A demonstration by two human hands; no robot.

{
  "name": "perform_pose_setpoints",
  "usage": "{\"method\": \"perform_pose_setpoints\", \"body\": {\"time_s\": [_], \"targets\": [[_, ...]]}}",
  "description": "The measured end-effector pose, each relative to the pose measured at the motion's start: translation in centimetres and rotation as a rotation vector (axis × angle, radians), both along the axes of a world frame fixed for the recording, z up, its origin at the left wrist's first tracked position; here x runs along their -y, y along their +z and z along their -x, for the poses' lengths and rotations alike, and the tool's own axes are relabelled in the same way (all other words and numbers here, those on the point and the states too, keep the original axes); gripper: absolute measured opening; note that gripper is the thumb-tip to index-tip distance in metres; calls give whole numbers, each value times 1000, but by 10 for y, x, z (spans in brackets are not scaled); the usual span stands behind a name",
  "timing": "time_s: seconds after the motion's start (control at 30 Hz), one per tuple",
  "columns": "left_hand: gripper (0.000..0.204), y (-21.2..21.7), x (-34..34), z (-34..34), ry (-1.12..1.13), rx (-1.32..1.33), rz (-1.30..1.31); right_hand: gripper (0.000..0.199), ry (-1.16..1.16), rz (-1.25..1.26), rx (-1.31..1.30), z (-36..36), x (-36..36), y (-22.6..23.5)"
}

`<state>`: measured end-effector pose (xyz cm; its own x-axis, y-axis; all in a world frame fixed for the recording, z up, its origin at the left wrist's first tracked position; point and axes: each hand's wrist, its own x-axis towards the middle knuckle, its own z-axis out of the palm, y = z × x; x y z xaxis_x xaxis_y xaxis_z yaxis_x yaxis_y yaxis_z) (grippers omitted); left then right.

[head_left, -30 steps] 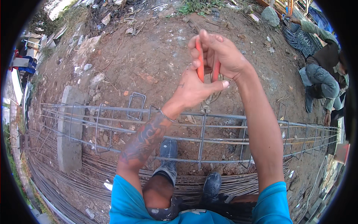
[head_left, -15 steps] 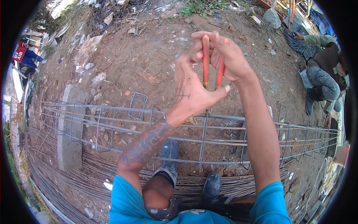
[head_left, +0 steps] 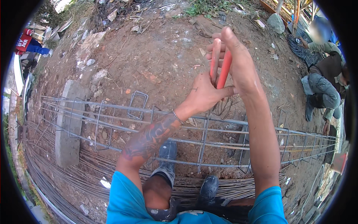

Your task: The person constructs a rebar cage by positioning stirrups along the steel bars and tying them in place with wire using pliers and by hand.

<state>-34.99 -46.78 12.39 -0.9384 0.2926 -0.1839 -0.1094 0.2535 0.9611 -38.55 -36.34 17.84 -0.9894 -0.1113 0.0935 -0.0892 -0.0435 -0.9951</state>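
Red-handled pliers (head_left: 225, 69) are held up in front of me, handles pointing up and spread a little apart. My left hand (head_left: 207, 91) is closed round their lower part, hiding the jaws. My right hand (head_left: 240, 65) is open beside the handles, its fingers stretched out behind them and its thumb raised. Loops of thin wire (head_left: 223, 107) hang just below my left hand; what holds them is hidden. Beneath both arms lies a long rebar cage (head_left: 203, 140) of straight bars and square stirrups.
A concrete block (head_left: 69, 127) supports the cage's left part. A loose stirrup (head_left: 137, 104) lies against the cage. Long bars (head_left: 97, 168) lie around my feet. A co-worker (head_left: 324, 86) crouches at right, a hand near dark wire (head_left: 304, 48). Another person (head_left: 31, 44) is far left.
My left hand has moved right and closed round the pliers' lower part. My right hand's fingers have straightened away from the handles. The wire loops now show below.
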Motion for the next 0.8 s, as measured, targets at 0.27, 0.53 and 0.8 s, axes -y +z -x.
{"method": "perform_pose_setpoints", "body": {"time_s": [0.27,0.53,0.8], "targets": [[50,9,-7,4,111,-328,-125,23,44,96,7,8,-14,36],[27,-18,39,-18,-506,-261,321,25,52,293,-158,-71,-159,103],[24,-36,14,-39,-359,-90,357,21,-422,400,92,-294,-298,49]]}}
